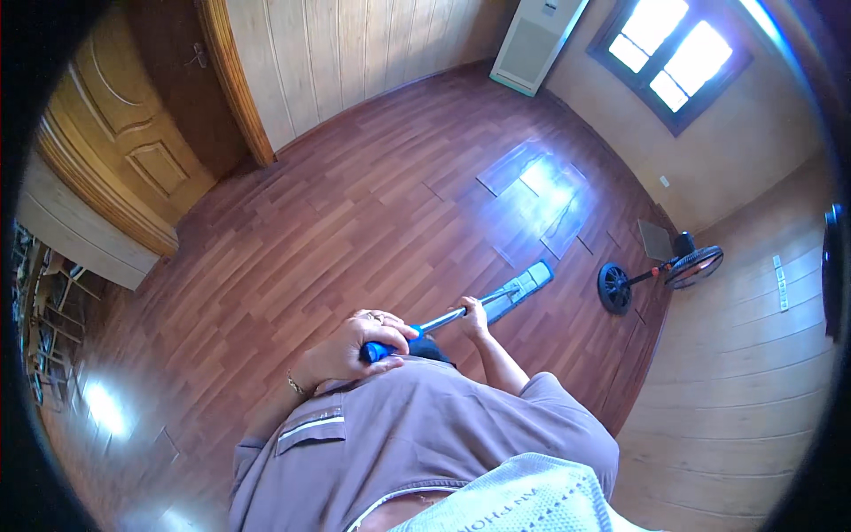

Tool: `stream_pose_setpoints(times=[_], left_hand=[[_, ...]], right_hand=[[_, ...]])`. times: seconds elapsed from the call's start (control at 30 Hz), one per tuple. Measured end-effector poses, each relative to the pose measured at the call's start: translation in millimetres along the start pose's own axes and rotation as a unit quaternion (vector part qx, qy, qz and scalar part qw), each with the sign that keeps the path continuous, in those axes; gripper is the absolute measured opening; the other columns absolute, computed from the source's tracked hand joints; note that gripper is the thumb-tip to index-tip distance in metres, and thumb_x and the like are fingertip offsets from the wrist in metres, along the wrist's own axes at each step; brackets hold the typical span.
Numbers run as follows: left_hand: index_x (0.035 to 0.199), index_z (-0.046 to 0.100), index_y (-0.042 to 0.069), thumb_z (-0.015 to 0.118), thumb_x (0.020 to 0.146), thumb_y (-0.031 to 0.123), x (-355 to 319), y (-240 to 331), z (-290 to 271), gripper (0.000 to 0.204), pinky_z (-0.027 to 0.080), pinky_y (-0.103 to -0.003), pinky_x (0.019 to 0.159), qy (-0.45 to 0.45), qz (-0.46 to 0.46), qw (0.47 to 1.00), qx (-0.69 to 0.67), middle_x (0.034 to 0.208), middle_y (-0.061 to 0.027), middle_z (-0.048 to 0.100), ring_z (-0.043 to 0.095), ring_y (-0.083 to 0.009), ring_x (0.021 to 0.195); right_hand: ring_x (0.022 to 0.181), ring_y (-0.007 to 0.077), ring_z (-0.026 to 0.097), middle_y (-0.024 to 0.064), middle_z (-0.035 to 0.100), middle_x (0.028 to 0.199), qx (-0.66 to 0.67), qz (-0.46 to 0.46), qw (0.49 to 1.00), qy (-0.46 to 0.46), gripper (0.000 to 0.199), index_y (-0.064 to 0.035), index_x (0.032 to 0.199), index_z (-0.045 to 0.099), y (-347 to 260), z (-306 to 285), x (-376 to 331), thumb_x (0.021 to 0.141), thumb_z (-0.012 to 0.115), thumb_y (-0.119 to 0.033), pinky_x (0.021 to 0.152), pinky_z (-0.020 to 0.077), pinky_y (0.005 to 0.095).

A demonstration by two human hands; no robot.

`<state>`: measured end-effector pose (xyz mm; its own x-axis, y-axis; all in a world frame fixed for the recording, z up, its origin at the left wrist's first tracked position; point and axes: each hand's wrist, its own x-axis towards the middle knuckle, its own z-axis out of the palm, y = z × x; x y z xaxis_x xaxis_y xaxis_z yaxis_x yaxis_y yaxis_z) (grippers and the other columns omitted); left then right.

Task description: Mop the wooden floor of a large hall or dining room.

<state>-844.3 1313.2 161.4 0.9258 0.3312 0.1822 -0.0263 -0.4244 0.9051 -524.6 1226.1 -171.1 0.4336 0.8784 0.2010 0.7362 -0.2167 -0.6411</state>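
Both my hands are on a flat mop, whose silvery pole point(442, 320) slants away from my body toward the right. My left hand point(377, 333) is closed round the blue grip point(376, 352) at the pole's upper end, close to my chest. Farther down, my right hand point(473, 316) wraps round the pole. Beyond it the flat, grey-blue mop head point(523, 291) lies on the reddish wood floor point(355, 213). Part of the pole between my hands and the mop head is hidden by my right hand.
To the right of the mop head stands a black fan point(694, 267) on a round base point(614, 288). A white upright cabinet-like unit point(538, 44) stands in the far corner near a window point(674, 51). Wooden doors point(133, 124) are at the left, with a cluttered rack point(53, 310) below.
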Motion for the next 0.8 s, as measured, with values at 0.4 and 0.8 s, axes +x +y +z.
stream_pose_setpoints(times=[0.4, 0.8], left_hand=[[0.086, 0.07, 0.008, 0.075, 0.069, 0.012, 52.4, 1.7, -54.3, 0.018, 0.041, -0.041, 0.093, 0.128, -0.034, 0.988, 0.085, 0.103, -0.0118, 0.068, 0.062, -0.0267, 0.102], [0.081, 0.066, 0.009, 0.076, 0.063, 0.011, 31.2, -20.8, -144.3, 0.02, 0.043, -0.042, 0.089, 0.294, -0.08, 0.932, 0.197, 0.097, -0.0123, 0.069, 0.063, -0.0295, 0.098]], right_hand=[[0.1, 0.0272, 0.056, 0.0024, 0.06, 0.086, -0.007, -0.041, 0.989, -0.141, 0.018, -0.0149, 0.083, 0.061, -37.7, 20.8, 132.7, 0.066, 0.064, -0.011, 0.081, 0.039, 0.048], [0.083, 0.0286, 0.058, 0.0036, 0.06, 0.076, 0.012, -0.236, 0.91, -0.341, 0.01, -0.0152, 0.073, 0.057, -167.3, 124.1, 277.7, 0.07, 0.064, -0.022, 0.07, 0.0399, 0.0464]])
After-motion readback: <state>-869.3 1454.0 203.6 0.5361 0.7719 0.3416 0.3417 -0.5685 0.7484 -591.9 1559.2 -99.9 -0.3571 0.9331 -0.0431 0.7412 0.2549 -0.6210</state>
